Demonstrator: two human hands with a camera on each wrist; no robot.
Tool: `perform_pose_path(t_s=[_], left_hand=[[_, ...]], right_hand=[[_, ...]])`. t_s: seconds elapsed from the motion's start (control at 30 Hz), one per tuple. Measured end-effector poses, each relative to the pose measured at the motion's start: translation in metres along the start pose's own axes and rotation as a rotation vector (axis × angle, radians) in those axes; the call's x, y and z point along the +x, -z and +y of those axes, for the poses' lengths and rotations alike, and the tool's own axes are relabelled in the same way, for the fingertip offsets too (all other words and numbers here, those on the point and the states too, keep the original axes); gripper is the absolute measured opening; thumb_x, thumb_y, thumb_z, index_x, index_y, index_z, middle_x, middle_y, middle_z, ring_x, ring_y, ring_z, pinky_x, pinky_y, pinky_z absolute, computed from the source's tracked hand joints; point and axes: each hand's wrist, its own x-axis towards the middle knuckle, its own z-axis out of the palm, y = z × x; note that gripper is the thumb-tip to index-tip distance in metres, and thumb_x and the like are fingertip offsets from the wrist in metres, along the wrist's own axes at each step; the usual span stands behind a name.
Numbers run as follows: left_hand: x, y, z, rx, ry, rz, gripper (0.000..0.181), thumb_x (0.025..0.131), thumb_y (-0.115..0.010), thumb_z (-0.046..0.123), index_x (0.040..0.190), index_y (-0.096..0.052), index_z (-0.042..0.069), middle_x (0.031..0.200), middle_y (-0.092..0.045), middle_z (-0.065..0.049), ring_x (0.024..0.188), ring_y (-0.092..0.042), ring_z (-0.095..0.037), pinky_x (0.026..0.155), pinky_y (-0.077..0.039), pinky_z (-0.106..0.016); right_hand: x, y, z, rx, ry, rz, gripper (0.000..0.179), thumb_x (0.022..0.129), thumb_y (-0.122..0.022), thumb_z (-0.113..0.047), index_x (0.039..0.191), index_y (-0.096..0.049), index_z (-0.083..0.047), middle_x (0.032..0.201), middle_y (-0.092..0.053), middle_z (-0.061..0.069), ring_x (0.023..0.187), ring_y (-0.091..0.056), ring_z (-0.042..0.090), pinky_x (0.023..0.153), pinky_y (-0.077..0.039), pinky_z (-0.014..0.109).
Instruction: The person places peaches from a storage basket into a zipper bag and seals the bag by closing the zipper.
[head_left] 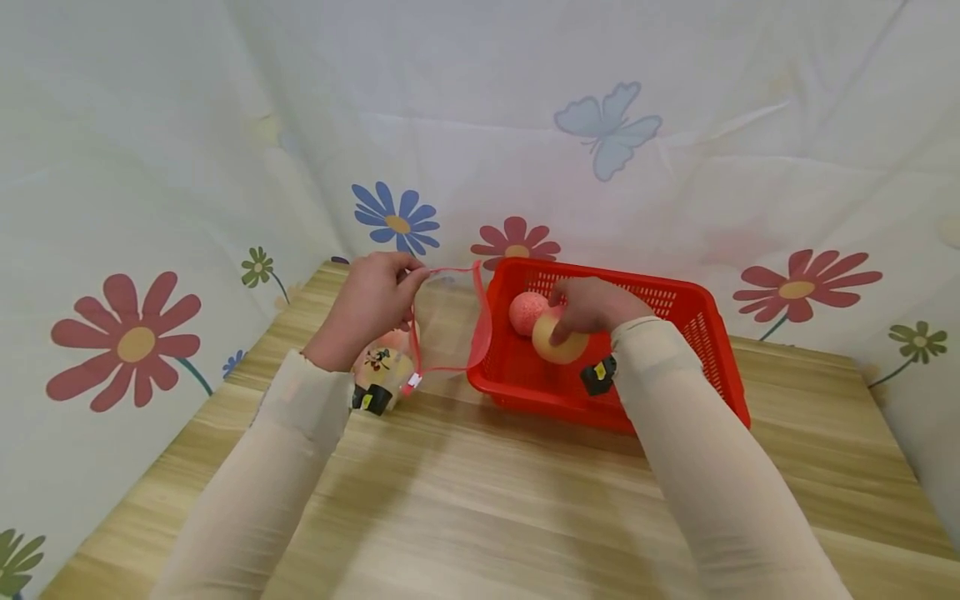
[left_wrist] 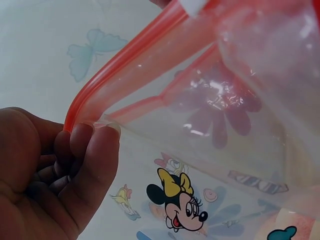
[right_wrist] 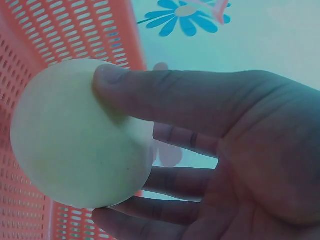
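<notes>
My left hand pinches the rim of a clear zip bag with red trim, between thumb and fingers. The bag's mouth gapes toward the basket. A white slider sits on its zip, and cartoon figures are printed on its side. Something round and peach-coloured shows at the lower part of the bag in the left wrist view. My right hand grips a pale yellow ball, thumb on one side and fingers around the other. In the head view that ball overlaps a speckled pink ball.
A red perforated plastic basket stands on the wood-grain table, right of the bag, with the pink ball inside. Behind the table hangs a pale cloth printed with flowers and a butterfly.
</notes>
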Motion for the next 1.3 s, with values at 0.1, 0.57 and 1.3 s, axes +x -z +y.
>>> perform_pose_path(t_s=[0.1,0.57,1.3], left_hand=[[0.001,0.000,0.000,-0.004,-0.003,0.001,0.025,0.097,-0.058,0.028,0.106,-0.069,0.008,0.061,-0.060,-0.009,0.047,-0.062,-0.017,0.050,-0.054,-0.029],[0.002,-0.002,0.001,-0.004,0.007,-0.007,0.024,0.098,-0.057,0.027,0.108,-0.069,0.009,0.063,-0.060,-0.009,0.048,-0.062,-0.017,0.049,-0.053,-0.029],[0.001,-0.001,0.002,-0.009,0.044,-0.026,0.024,0.098,-0.057,0.028,0.109,-0.068,0.009,0.062,-0.057,-0.009,0.050,-0.063,-0.018,0.050,-0.054,-0.027]], right_hand=[[-0.004,0.002,-0.004,-0.015,0.023,-0.001,0.075,0.068,-0.088,-0.026,0.133,-0.049,-0.023,0.124,-0.055,0.005,0.109,-0.052,0.030,0.088,-0.055,0.051],[-0.015,0.003,-0.018,-0.114,0.140,0.036,0.065,0.071,-0.086,-0.030,0.126,-0.053,-0.023,0.118,-0.058,0.002,0.104,-0.055,0.025,0.078,-0.059,0.038],[-0.022,-0.001,-0.044,-0.003,0.281,0.091,0.057,0.074,-0.082,-0.035,0.122,-0.053,-0.023,0.115,-0.060,0.002,0.105,-0.056,0.023,0.076,-0.058,0.035]])
